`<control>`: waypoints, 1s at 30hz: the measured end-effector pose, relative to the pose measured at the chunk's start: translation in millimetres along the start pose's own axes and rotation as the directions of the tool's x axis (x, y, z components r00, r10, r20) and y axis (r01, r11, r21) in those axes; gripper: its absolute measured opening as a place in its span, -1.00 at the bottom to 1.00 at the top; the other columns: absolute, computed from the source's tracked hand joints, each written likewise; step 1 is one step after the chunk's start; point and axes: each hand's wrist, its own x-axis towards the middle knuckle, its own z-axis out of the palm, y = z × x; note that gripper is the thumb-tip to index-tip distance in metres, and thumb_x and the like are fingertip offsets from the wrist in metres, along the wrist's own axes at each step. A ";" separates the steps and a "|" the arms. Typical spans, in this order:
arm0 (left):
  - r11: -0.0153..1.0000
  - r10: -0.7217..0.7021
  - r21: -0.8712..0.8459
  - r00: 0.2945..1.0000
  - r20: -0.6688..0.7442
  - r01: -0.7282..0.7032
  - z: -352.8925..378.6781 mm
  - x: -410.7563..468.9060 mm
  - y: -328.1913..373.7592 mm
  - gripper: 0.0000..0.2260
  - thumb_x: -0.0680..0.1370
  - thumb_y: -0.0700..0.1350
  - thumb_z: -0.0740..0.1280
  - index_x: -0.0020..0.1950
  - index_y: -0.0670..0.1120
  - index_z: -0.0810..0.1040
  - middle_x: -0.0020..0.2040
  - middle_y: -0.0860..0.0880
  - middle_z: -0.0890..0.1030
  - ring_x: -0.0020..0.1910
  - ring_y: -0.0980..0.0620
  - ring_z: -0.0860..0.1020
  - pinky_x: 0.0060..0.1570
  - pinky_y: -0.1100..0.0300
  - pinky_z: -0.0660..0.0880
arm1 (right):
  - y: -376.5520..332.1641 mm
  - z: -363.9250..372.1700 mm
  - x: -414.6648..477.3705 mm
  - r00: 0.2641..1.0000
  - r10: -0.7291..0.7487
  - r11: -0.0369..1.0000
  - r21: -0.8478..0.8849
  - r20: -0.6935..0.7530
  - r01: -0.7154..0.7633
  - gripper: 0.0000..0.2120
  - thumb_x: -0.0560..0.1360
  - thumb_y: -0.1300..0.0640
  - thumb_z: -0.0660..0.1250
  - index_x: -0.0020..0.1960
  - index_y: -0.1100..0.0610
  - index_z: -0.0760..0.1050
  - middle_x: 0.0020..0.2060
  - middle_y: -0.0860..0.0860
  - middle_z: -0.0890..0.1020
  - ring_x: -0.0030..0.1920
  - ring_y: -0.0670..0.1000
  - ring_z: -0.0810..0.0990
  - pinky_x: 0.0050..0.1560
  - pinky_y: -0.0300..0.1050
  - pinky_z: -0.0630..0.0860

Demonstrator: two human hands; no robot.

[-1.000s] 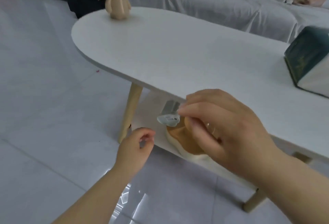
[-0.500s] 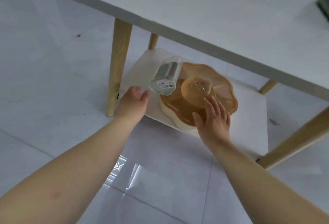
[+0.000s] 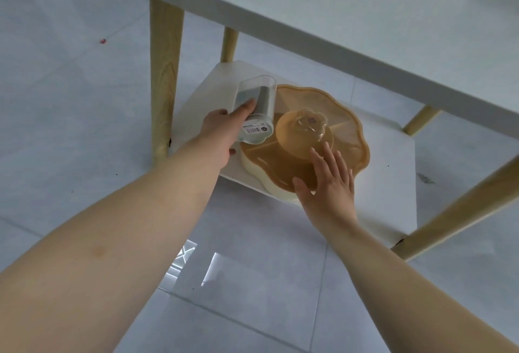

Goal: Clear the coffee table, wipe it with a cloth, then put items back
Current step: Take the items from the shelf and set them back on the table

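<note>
Two hands, left hand (image 3: pixel 222 135) gripping canister (image 3: pixel 257 110), right hand (image 3: pixel 328 184) on tray (image 3: pixel 348 125)

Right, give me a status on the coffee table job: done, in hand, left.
Done: the visible stretch of the white coffee table top is bare. In hand: the left hand grips a clear plastic canister lying tipped on the amber flower-shaped lidded snack tray on the lower white shelf; the right hand lies open on that tray. Left: no cloth shows, so whether wiping has happened can't be told.
</note>
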 end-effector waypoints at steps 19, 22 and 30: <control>0.972 -0.053 -0.220 0.990 0.132 0.081 -18.7 -36.5 -31.8 -0.88 0.37 -0.06 0.41 -0.21 -0.04 0.50 -0.29 0.02 0.64 -0.26 0.09 0.61 -0.30 0.17 0.48 | 22.4 -11.2 -30.6 0.620 0.501 -0.003 0.718 0.604 -0.696 -0.45 0.42 -0.19 0.24 0.21 0.18 0.29 -0.11 0.12 0.50 -0.09 0.07 0.53 -0.12 0.07 0.50; 0.976 -0.049 -0.202 0.991 0.128 0.075 -19.0 -37.5 -31.8 -0.88 0.37 -0.05 0.41 -0.21 -0.04 0.51 -0.31 0.03 0.65 -0.22 0.09 0.60 -0.26 0.16 0.49 | 17.9 -3.4 -27.3 0.633 0.501 0.010 0.727 0.590 -0.686 -0.59 0.44 -0.16 0.24 0.03 0.16 0.31 -0.18 0.12 0.54 -0.15 0.04 0.55 -0.11 0.04 0.48; 0.985 -0.037 -0.164 0.990 0.137 0.059 -15.2 -44.2 -29.2 -0.88 0.37 -0.07 0.41 -0.20 -0.05 0.49 -0.23 0.01 0.61 -0.22 0.10 0.58 -0.24 0.19 0.49 | 9.0 5.9 -23.3 0.617 0.613 0.036 0.762 0.494 -0.646 -0.67 0.44 -0.13 0.27 -0.18 0.16 0.42 -0.25 0.09 0.59 -0.15 0.07 0.59 -0.11 -0.09 0.49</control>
